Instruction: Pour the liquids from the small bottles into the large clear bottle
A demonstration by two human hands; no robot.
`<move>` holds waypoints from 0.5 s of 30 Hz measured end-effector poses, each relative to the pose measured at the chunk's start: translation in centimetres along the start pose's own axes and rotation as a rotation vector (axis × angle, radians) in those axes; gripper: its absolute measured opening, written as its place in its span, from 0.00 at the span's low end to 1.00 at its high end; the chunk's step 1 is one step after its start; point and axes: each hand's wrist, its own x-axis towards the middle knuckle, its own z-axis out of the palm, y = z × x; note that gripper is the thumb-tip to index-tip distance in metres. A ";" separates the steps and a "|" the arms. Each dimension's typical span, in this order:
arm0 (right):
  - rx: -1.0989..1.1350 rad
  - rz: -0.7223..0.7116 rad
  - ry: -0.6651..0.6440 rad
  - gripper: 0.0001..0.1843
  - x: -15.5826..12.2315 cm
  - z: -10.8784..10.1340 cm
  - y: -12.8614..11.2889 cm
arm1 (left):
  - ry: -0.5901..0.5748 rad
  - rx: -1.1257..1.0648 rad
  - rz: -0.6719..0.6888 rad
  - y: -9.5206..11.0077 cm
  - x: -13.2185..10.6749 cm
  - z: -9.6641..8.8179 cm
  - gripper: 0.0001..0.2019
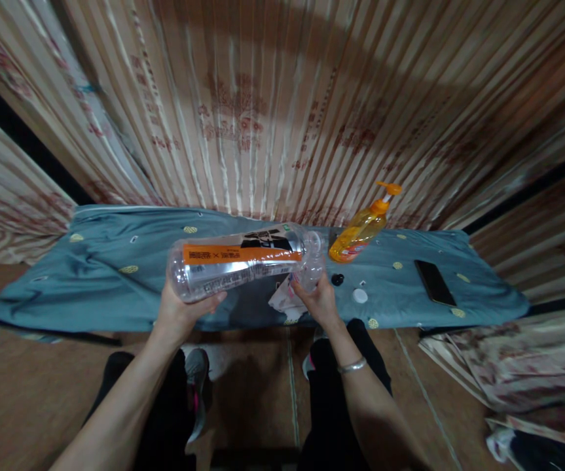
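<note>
A large clear plastic bottle [237,261] with an orange, silver and black label lies nearly level in the air, its neck to the right. My left hand [186,311] grips it from below at the base. At the neck end, my right hand [319,301] is closed around a small clear plastic container [311,271], whose exact kind I cannot make out. The container is close under the bottle's mouth; whether they touch is unclear. Below my right fingers is a crumpled whitish piece [285,301], perhaps cloth or a wrapper. The big bottle looks see-through, with no liquid visible.
A pump bottle of orange liquid [361,232] stands on the teal cloth-covered surface [115,275]. Near it lie a black cap [338,279] and a white cap [359,296]. A dark phone [434,282] lies farther right. Patterned curtains [262,118] hang behind.
</note>
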 end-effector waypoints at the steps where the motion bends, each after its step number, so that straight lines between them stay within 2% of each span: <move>1: 0.007 0.004 -0.004 0.44 0.0 0.0 0.0 | 0.002 -0.002 -0.003 0.0 0.0 0.0 0.35; 5: 0.010 0.025 -0.009 0.46 0.0 0.0 -0.1 | 0.012 -0.001 0.010 -0.2 0.2 0.1 0.36; 15: 0.019 0.050 -0.003 0.44 0.0 0.1 0.0 | -0.012 -0.025 0.026 -0.4 0.1 -0.1 0.36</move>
